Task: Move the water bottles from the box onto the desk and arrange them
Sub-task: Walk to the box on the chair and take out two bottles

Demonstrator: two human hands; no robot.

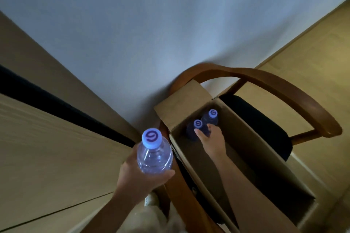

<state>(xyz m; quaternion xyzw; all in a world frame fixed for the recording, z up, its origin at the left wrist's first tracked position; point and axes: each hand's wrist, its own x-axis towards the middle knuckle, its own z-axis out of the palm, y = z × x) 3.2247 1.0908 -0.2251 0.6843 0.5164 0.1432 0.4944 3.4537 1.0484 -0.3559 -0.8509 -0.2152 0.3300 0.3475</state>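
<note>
Beside the matt brown cardboard box (244, 149) stand a glossy clear plastic bottle (154, 157) with a smooth matt cap (151, 137), a polished curved wooden chair frame (284, 89) with a dark matt seat pad (261, 125), and a pale matt wood-grain desk (47, 147).

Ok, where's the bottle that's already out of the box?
The left hand grips that water bottle upright at lower centre of the head view, just left of the cardboard box.

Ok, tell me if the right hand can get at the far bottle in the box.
Probably yes. The right hand is already down inside the open box, at the near bottle; the far bottle stands just beyond, with nothing covering it.
</note>
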